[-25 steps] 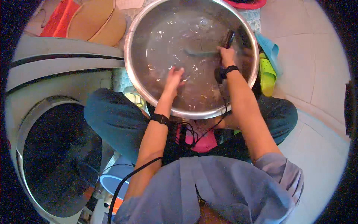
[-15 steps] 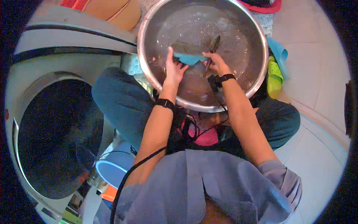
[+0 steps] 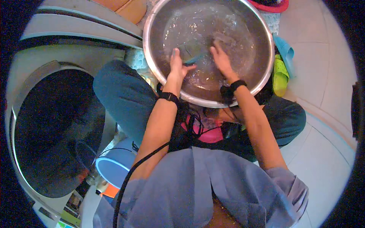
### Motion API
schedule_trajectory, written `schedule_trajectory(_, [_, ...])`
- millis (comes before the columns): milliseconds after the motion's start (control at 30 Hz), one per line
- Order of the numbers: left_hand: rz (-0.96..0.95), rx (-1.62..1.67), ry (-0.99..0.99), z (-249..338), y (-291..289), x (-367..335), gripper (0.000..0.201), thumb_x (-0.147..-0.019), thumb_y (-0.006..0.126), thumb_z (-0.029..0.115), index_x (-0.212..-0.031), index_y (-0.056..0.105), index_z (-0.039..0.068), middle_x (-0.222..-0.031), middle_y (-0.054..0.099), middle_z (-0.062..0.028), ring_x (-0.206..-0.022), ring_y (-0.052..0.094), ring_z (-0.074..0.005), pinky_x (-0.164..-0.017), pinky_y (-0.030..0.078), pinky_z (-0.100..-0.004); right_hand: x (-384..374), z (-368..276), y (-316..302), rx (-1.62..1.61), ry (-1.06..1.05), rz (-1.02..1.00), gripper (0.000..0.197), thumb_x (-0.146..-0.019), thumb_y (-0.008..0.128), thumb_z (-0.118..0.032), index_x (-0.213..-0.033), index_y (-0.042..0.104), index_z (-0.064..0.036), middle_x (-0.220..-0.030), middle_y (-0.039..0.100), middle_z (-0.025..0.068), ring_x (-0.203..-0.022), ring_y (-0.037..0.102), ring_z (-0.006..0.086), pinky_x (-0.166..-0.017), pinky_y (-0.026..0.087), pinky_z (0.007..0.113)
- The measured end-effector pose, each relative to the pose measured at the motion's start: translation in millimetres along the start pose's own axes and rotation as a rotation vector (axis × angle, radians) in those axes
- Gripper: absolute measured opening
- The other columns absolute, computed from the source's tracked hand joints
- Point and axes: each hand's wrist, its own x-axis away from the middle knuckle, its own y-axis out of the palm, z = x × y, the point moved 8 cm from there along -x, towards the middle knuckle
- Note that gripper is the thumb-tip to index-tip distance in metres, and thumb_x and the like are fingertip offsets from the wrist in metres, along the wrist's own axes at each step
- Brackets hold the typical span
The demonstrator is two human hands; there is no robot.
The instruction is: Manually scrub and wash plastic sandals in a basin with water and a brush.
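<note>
Inside the wide metal basin [image 3: 205, 103], just to the right of the left hand [image 3: 177, 67] and leftward of the right hand [image 3: 223, 65], lies a flat grey-green piece with a teal edge [image 3: 191, 51], at least partly under the water; the left hand is the nearer, its forefinger upright beside the piece's left end and its thumb reaching out below the teal edge; its digits stand spread apart, though contact is hard to judge; the right hand's fingers are extended, closed on nothing visible, with a gap between them and the piece; its long axis seems to run crosswise from one hand toward the other, though blur and murky water leave that unsure.

The basin is round, with a smooth, shiny rolled rim; the water [image 3: 235, 53] is cloudy grey-brown, rippled and flecked with bright glints; dark bands [image 3: 169, 97] circle both wrists; outside the rim on the right sit a lime-green perforated clog [image 3: 280, 78] and a smooth pale-blue slipper [image 3: 284, 51].
</note>
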Motion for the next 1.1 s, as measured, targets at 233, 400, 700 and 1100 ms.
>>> schedule_trajectory(233, [-0.112,0.134,0.074,-8.5,8.3,-12.5,0.039,-0.097,0.033,0.034,-0.13,0.037,0.012,-0.129,0.045,-0.0127,-0.113,0.047,-0.0378,-0.085,0.043,-0.0632,40.2,-63.6,22.5,0.303,-0.136,-0.208,0.046,-0.093,0.037,-0.039,-0.133,0.041,-0.018,-0.096,0.063,0.0233,-0.085,0.06,0.042,-0.078,0.047,0.051])
schedule_trajectory(400, [-0.136,0.277,0.009,-9.3,4.1,-34.6,0.037,-0.097,0.034,0.031,-0.127,0.038,0.01,-0.127,0.046,-0.0135,-0.108,0.05,-0.0384,-0.085,0.042,-0.0645,19.8,-56.5,34.1,0.149,-0.321,-0.122,0.046,-0.093,0.036,-0.037,-0.133,0.039,-0.0154,-0.092,0.062,0.0255,-0.08,0.06,0.0436,-0.072,0.048,0.053])
schedule_trajectory(700, [-0.162,0.213,-0.006,-15.9,17.3,-26.0,0.035,-0.098,0.027,0.025,-0.123,0.041,0.005,-0.122,0.051,-0.0175,-0.111,0.051,-0.0332,-0.092,0.042,-0.0585,-2.3,-36.2,24.8,0.284,-0.126,-0.165,0.045,-0.093,0.035,-0.037,-0.131,0.043,-0.0118,-0.092,0.062,0.0259,-0.082,0.061,0.042,-0.073,0.048,0.053])
schedule_trajectory(1100, [-0.12,0.176,0.087,-17.2,-2.7,-37.1,0.031,-0.096,0.027,0.017,-0.12,0.043,0.006,-0.117,0.054,-0.0145,-0.108,0.054,-0.0313,-0.09,0.046,-0.0552,6.5,-74.2,57.1,0.276,-0.318,-0.318,0.047,-0.094,0.032,-0.037,-0.135,0.036,-0.0149,-0.093,0.063,0.0243,-0.083,0.061,0.041,-0.074,0.048,0.052])
